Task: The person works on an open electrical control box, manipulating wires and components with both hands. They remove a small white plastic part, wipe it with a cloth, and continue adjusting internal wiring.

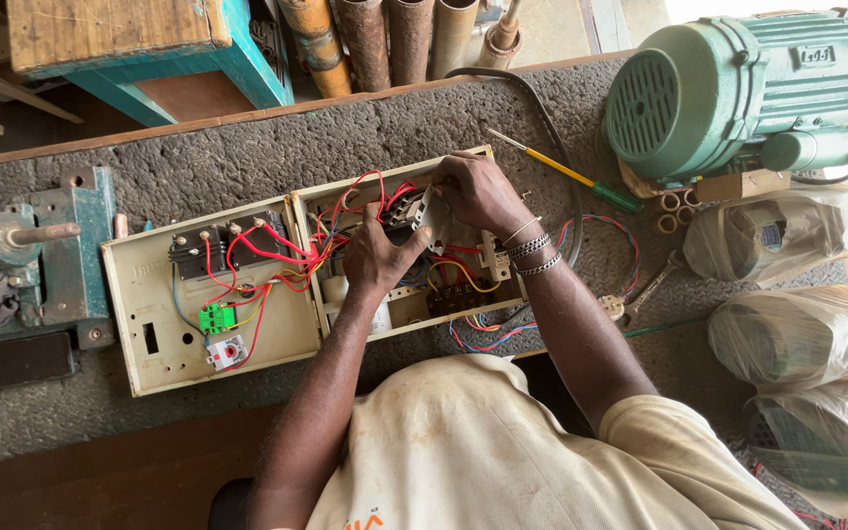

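Note:
A cream metal control box (345,339) lies open on the bench, its lid (149,363) folded out to the left. Red, yellow and blue wires (277,257) run between the two halves. My left hand (377,260) rests inside the box, fingers and thumb gripping a black and grey switch block (422,214). My right hand (475,191), with metal bracelets on the wrist, grips the same block from the upper right. Most of the block is hidden by my fingers. The lid carries black parts (233,245), a green push-button unit (216,317) and a red one (227,351).
A yellow and green screwdriver (566,175) lies right of the box, under a black cable (552,137). A green electric motor (738,88) stands at the upper right, plastic-wrapped motors (797,339) below it. A teal machine part (41,255) sits left. Rusty pipes (385,39) lean behind.

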